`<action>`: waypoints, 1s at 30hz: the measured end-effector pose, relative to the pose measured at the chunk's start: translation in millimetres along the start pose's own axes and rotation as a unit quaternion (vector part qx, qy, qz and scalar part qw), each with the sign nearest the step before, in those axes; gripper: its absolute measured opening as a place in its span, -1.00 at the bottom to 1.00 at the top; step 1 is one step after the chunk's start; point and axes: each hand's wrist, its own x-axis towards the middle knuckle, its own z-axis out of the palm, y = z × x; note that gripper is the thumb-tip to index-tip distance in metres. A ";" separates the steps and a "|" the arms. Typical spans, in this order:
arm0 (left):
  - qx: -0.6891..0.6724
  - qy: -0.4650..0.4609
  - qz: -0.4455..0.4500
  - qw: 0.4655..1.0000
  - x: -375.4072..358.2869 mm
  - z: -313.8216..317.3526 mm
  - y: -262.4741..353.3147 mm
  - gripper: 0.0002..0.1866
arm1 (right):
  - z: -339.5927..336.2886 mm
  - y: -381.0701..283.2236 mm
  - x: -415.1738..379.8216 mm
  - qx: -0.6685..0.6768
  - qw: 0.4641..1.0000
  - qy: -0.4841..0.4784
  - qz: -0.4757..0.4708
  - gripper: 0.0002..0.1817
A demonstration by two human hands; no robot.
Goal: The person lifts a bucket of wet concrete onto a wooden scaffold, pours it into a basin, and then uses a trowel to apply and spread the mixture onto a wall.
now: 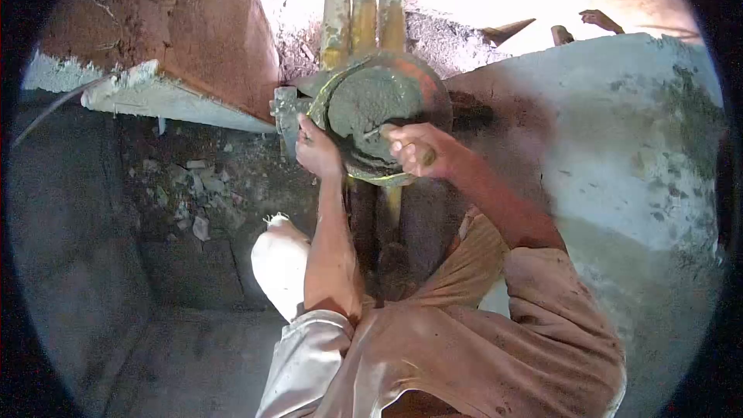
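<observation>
A round pan (443, 104) filled with wet grey mortar (371, 97) is in front of me at the upper middle. My left hand (317, 151) is closed on the pan's left rim, thumb up along the edge. In my right hand (422, 149) is a trowel (374, 131), with my fingers wrapped round its handle over the near right part of the pan. The thin metal neck shows against the mortar; the blade is mostly hidden.
Several upright poles (360, 8) stand behind the pan. A board with a broken pale edge (178, 97) juts in from the left. A stained wall top (619, 131) lies on the right. Rubble (201, 193) litters the floor lower left.
</observation>
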 end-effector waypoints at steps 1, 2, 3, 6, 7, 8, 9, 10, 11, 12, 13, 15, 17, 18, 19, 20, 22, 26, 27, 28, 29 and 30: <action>0.006 0.006 -0.009 1.000 0.6 1.0 -3.2 -0.23 | 3.0 -2.8 -14.5 0.011 1.000 -0.018 -0.014 -0.89; 0.007 0.008 -0.014 1.000 2.2 2.6 -8.1 -0.23 | -6.2 -5.3 -30.5 -0.073 0.987 0.121 -0.077 -0.84; 0.005 0.011 -0.014 1.000 4.8 5.1 -11.3 -0.23 | 0.5 -5.5 -43.5 -0.157 0.944 0.255 -0.142 -0.80; -0.009 0.006 -0.002 1.000 2.7 1.8 -2.8 -0.23 | 84.4 1.0 -103.4 -0.580 0.745 0.317 -0.091 -0.73; -0.017 -0.001 0.008 1.000 -0.8 -0.9 3.9 -0.23 | 100.3 -4.8 -112.6 -0.582 0.742 0.321 -0.092 -0.73; -0.013 0.008 0.030 0.999 -4.5 -3.8 8.4 -0.24 | 111.2 -10.3 -120.5 -0.831 0.447 0.329 -0.034 -0.65; -0.005 0.003 0.010 1.000 -1.3 -0.6 3.3 -0.25 | 113.3 -13.0 -125.3 -0.953 0.091 0.287 0.034 -0.56; 0.003 0.025 0.018 1.000 2.6 4.9 -1.6 -0.26 | 108.1 -20.3 -121.1 -0.951 0.096 0.292 0.038 -0.56; 0.013 0.047 0.026 0.998 2.9 7.9 -8.3 -0.26 | 100.4 -32.2 -108.8 -0.959 0.012 0.284 -0.014 -0.53; 0.017 0.041 0.028 0.999 -0.4 6.1 -6.8 -0.26 | 95.7 -45.3 -94.8 -0.957 -0.073 0.273 -0.068 -0.51; 0.022 0.029 0.027 0.999 -3.3 1.1 0.6 -0.25 | 101.6 -55.7 -77.3 -0.967 -0.052 0.249 -0.010 -0.53; 0.033 0.014 0.028 0.999 -5.4 -3.2 6.2 -0.25 | 101.6 -76.9 -49.7 -0.973 -0.024 0.224 0.049 -0.55; 0.034 0.041 0.042 0.998 -4.5 -1.5 3.5 -0.23 | 81.4 -93.3 -26.0 -0.989 -0.014 0.150 0.005 -0.91; 0.038 0.039 0.044 0.998 0.2 1.2 -2.5 -0.23 | 71.7 -97.6 -18.2 -0.989 -0.008 0.146 0.010 -0.91; 0.043 0.038 0.038 0.998 1.5 1.8 -9.5 -0.23 | 62.4 -101.9 -12.2 -0.965 0.135 0.218 0.058 -0.90; 0.037 0.027 0.028 0.999 0.5 1.3 -3.0 -0.23 | 54.2 -107.5 -7.1 -0.915 0.268 0.284 0.105 -0.88; 0.027 0.014 0.020 0.999 0.8 1.6 1.1 -0.24 | -0.8 -109.8 -12.7 -0.998 0.003 0.013 0.063 -0.86; 0.020 0.029 0.010 0.999 -0.2 6.1 3.5 -0.26 | -21.8 -90.0 -10.5 -0.934 0.246 0.094 0.243 -0.56; 0.022 0.025 0.012 0.999 1.7 6.7 1.5 -0.26 | -47.4 -85.3 -10.9 -0.933 0.249 0.096 0.243 -0.56; 0.018 -0.003 0.001 1.000 3.2 5.9 -2.3 -0.29 | -90.6 -76.7 -12.8 -0.971 0.176 0.032 0.158 -0.61; 0.012 -0.029 -0.010 0.999 5.7 7.3 -3.7 -0.31 | -112.0 -74.8 -12.9 -0.992 0.097 -0.034 0.071 -0.66; 0.010 -0.028 -0.012 0.999 7.1 9.3 -3.2 -0.31 | -84.1 -74.4 -13.0 -0.992 0.095 -0.035 0.072 -0.66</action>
